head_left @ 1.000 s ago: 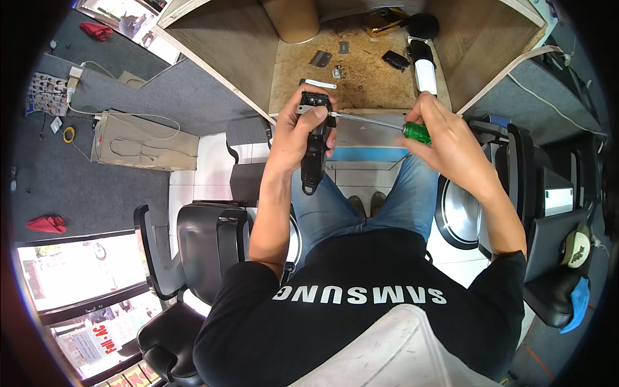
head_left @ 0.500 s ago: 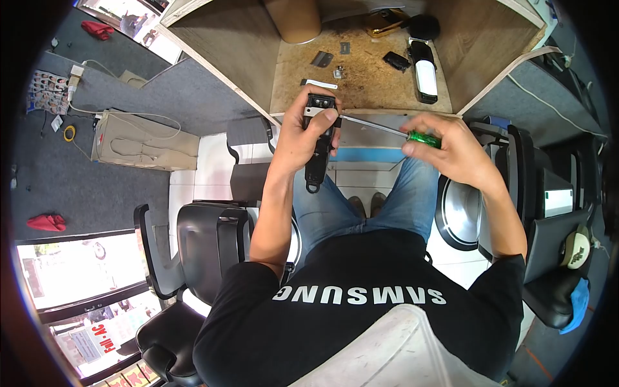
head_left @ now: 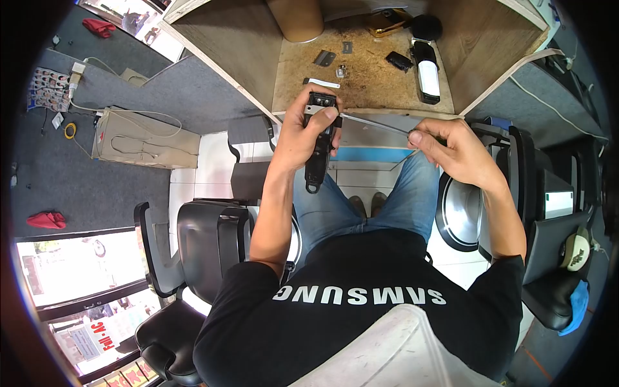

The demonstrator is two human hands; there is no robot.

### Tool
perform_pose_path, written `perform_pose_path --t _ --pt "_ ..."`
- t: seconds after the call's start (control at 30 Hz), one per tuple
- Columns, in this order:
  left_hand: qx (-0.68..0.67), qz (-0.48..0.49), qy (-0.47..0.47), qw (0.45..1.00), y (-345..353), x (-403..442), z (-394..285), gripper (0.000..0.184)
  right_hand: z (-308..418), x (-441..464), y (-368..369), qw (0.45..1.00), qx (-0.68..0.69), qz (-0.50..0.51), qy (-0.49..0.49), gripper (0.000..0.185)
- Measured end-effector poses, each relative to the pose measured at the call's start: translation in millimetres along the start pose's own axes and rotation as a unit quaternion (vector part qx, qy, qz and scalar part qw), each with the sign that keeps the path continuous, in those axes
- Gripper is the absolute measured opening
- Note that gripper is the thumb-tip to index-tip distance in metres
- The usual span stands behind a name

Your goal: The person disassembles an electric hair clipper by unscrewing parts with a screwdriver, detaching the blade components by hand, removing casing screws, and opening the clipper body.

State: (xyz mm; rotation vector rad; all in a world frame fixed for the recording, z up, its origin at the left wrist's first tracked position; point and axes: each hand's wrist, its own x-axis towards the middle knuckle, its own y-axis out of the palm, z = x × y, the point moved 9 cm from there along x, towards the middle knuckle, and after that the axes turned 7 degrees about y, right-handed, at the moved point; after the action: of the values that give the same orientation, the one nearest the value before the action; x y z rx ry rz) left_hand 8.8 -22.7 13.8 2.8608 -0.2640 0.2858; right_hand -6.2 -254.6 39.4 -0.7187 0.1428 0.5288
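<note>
In my left hand is a black hair clipper, held upright with the thumb across its upper end, where metal parts show. My right hand grips a screwdriver by its green handle, now mostly covered by the fingers. The steel shaft points left, and its tip meets the clipper's side near my left thumb. On the shelf beyond lie a white strip, a dark flat plate, a small metal piece and a small grey piece.
The open wooden cabinet stands in front of me. A black-and-white clipper, a black piece and a brown cylinder are inside. Black chairs flank me, and a cardboard box sits at left.
My right hand's fingers have closed further around the screwdriver handle, covering most of the green. The clipper and my left hand are nearly where they were.
</note>
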Motion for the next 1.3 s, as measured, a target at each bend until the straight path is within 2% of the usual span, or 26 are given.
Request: perform_pose_path --t 0.07,0.1,0.2,0.3,0.4,0.47,0.6,0.7,0.73,0.8,0.9,0.93,1.03,1.1,1.13,1.3 --pt "-0.031 -0.008 -0.025 0.999 -3 -1 7 0.019 31 -10 -12 0.977 -0.038 -0.137 -0.16 0.026" --pt "-0.047 -0.01 -0.037 0.998 -4 -1 10 0.019 43 -20 -16 0.948 -0.057 -0.204 -0.237 0.026" --pt "-0.091 0.003 -0.047 0.995 -3 0 15 0.017 56 -38 -16 0.843 -0.247 -0.323 -0.351 0.03" --pt "-0.082 -0.004 -0.047 0.996 -3 1 14 0.017 64 -46 -15 0.812 -0.274 -0.37 -0.359 0.025" --pt "-0.07 -0.009 -0.039 0.997 -4 2 9 0.018 36 -25 -13 0.912 -0.129 -0.276 -0.274 0.021" --pt "-0.038 -0.008 -0.041 0.998 -2 2 7 0.019 23 -11 -11 0.966 -0.052 -0.185 -0.175 0.02" --pt "-0.05 -0.046 -0.063 0.996 1 0 17 0.032 5 4 0 0.995 0.093 -0.043 -0.014 0.021" --pt "-0.201 -0.063 -0.07 0.975 3 -1 35 0.044 -5 14 5 0.974 0.152 -0.119 -0.118 0.02" --pt "-0.246 -0.021 -0.061 0.967 9 -3 31 0.053 -7 16 9 0.969 0.176 -0.132 -0.108 0.022" --pt "-0.234 -0.031 -0.069 0.969 17 -4 31 0.053 -2 19 21 0.956 0.226 -0.164 -0.089 0.027" --pt "-0.191 -0.026 -0.078 0.978 28 -6 29 0.048 9 25 38 0.925 0.334 -0.151 -0.096 0.026" --pt "-0.156 -0.019 -0.072 0.985 30 -7 27 0.05 15 31 45 0.884 0.412 -0.164 -0.148 0.024" --pt "-0.11 0.008 -0.035 0.993 38 -8 17 0.048 26 26 45 0.881 0.41 -0.182 -0.152 0.019" --pt "-0.108 0.034 -0.03 0.993 39 -10 14 0.045 26 30 54 0.856 0.469 -0.155 -0.15 0.017" --pt "-0.091 0.028 -0.024 0.995 38 -10 13 0.045 25 31 58 0.843 0.498 -0.143 -0.148 0.015" --pt "-0.055 0.003 -0.01 0.998 36 -12 18 0.051 24 28 58 0.848 0.476 -0.167 -0.16 0.015"
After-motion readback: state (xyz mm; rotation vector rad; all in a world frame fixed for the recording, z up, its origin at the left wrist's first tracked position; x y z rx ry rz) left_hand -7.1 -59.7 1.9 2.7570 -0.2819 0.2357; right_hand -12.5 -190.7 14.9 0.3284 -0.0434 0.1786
